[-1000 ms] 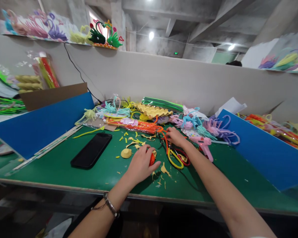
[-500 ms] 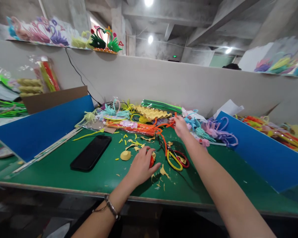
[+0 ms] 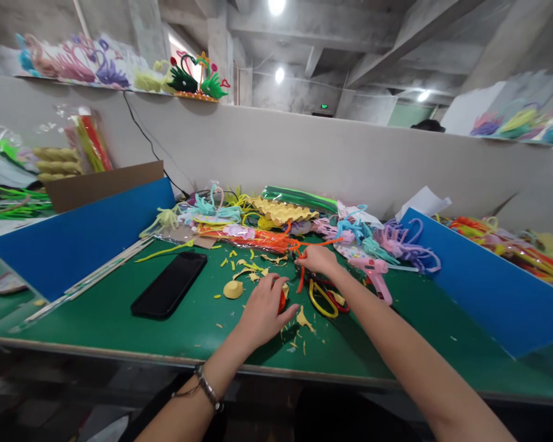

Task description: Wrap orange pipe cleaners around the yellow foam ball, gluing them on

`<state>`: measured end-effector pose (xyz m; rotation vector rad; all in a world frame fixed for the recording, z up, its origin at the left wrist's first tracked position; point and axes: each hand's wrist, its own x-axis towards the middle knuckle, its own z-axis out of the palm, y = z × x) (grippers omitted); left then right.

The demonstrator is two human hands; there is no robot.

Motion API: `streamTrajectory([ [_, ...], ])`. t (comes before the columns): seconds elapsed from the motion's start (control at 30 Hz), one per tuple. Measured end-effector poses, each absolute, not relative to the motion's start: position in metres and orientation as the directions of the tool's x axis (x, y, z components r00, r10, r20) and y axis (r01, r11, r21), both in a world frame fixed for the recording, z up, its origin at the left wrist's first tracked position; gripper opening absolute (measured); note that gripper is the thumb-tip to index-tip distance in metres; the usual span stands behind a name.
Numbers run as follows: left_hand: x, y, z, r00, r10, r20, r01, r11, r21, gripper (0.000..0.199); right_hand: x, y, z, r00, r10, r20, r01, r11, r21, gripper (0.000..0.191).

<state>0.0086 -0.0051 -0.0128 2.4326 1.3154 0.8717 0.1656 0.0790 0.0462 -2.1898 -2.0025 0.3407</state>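
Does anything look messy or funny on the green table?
Yes, a bit messy: ragged yellow scraps lie scattered on the green table around the left hand, like leftover trimmings. The black phone looks a little odd among the craft things too.

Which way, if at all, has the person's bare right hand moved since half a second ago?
Yes: judged against the flat black rectangular phone, the bare right hand has moved leftward, toward the phone, and lower in the view.
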Motion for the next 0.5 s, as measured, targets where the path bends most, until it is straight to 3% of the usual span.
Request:
streamTrajectory([
  [0.23, 0.007, -0.003, -0.015, 0.405, 0.817, 0.411, 0.668, -0.571, 0.476, 0.039, 0.175, 0.090, 0.064, 0.040, 0.995, -0.087, 0.994, -0.048, -0.096, 0.030],
  [0.4, 0.008, -0.005, -0.012, 0.416, 0.823, 0.386, 0.670, -0.565, 0.483, 0.040, 0.174, 0.083, 0.049, 0.012, 0.994, -0.111, 0.997, -0.021, -0.079, 0.031],
  [0.5, 0.007, -0.007, -0.010, 0.419, 0.831, 0.366, 0.674, -0.555, 0.488, 0.042, 0.172, 0.079, 0.047, 0.022, 0.999, -0.048, 0.995, -0.026, -0.096, 0.030],
])
